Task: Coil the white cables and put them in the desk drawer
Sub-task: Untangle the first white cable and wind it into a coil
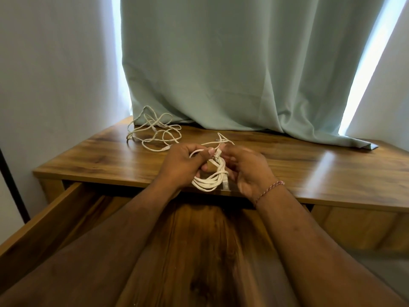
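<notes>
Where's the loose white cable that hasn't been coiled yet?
In the head view the tangled loose white cable lies on the wooden desk top, back left, beside the pale green curtain.

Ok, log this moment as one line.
step: coiling | left hand: grips coil | right hand: holds cable end, blurred | second cable: loose on desk | drawer: open

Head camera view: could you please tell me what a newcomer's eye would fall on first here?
First, the left hand and right hand at centre, both gripping a half-coiled white cable over the brown wooden desk's front edge. Next, a loose tangled white cable lying at the desk's back left. A pale green curtain hangs behind, and the open wooden drawer lies below.
</notes>
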{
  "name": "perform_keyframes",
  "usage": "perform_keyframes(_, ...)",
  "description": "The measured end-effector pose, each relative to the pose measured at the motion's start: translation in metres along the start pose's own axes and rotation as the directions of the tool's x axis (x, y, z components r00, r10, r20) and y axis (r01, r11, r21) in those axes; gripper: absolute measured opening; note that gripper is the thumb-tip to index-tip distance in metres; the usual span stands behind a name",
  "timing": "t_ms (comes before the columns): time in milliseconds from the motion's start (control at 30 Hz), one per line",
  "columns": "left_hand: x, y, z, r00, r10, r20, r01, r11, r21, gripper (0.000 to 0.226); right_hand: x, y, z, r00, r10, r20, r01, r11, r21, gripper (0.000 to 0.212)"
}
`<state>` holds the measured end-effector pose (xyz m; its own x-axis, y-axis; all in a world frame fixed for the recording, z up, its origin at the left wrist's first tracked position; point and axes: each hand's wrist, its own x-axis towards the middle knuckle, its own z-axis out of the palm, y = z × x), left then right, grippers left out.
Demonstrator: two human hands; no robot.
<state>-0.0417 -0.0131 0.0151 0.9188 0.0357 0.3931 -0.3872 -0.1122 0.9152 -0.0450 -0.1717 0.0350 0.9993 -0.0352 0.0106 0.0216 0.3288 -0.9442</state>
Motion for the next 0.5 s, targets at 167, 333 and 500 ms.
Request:
perform_keyframes(167,0.002,-0.006,0.014,0.98,-0.16,-0.121,0.151,0.985,-0.083,0.023,0.002,0.008,0.002,0.992,-0.097,0.083,0.114,0.968,-0.225,0.021)
perform_keyframes(333,0.001,0.001,0.028,0.933,-0.317,-0.171,0.264,0.925,-0.274,0.026,0.002,0.008,-0.003,0.987,-0.111,0.12,0.145,0.934,-0.326,0.029)
perform_keyframes(500,-0.002,0.01,0.037,0.938,-0.336,-0.087,0.308,0.921,-0.237,0.02,0.022,0.003,-0.03,0.981,-0.164,-0.101,0.124,0.938,-0.323,0.024)
